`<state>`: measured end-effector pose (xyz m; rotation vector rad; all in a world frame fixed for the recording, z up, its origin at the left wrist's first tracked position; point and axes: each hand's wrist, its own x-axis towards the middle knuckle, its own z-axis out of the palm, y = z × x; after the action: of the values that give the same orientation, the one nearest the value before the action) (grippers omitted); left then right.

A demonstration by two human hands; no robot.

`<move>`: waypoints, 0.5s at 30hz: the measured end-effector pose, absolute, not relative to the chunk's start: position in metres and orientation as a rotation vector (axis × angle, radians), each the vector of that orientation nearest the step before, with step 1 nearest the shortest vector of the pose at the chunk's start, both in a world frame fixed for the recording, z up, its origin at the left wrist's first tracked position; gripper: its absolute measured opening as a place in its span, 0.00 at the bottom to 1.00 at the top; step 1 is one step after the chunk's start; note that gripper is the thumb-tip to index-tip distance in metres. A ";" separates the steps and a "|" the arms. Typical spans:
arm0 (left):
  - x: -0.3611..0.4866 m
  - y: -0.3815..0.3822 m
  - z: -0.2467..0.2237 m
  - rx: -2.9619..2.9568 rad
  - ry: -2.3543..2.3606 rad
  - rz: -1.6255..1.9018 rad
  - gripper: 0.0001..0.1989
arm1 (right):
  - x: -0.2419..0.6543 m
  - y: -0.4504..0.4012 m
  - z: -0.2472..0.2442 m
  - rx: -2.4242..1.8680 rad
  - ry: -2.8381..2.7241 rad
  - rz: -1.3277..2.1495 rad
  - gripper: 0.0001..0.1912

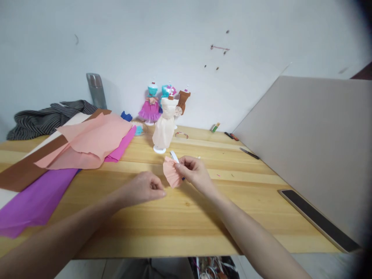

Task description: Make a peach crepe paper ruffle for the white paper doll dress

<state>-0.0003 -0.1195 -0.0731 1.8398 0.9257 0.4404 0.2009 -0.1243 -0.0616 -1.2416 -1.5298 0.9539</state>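
Observation:
My right hand (195, 173) pinches a pleated piece of peach crepe paper (172, 173) between thumb and fingers, just above the table. A white strip (174, 156) sticks up from the top of the gathered paper, by the same fingertips. To the left of the paper, my left hand (147, 186) has its fingers curled in and thumb closed; whether anything small is in it, I cannot make out. Behind both hands stands a small dress form (165, 124) in a cream paper dress on a white base.
Peach crepe sheets (95, 143) lie over brown, purple and white ones at left. More dressed forms (150, 104) stand by the wall. A grey bottle (97, 91), a striped cloth (52, 118), a bracelet (181, 135), a dark cutter (249, 153) and a phone (318, 219) are around.

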 end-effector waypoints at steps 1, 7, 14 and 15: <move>-0.004 -0.114 -0.071 1.809 0.986 0.492 0.10 | 0.204 -0.122 -0.061 -1.249 -1.610 0.894 0.17; -0.014 -0.092 -0.055 1.550 1.173 0.901 0.13 | 0.214 -0.114 -0.058 -1.346 -1.912 0.614 0.17; -0.002 -0.082 -0.054 1.366 1.060 1.029 0.11 | 0.211 -0.116 -0.061 -1.471 -2.108 0.354 0.17; -0.003 -0.074 -0.056 1.255 1.081 1.053 0.10 | 0.213 -0.114 -0.063 -1.508 -2.124 0.267 0.17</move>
<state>-0.0029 -0.0738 -0.0559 1.2551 1.0806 1.0525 0.2132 -0.1142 -0.0627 -1.5083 -2.1239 0.2675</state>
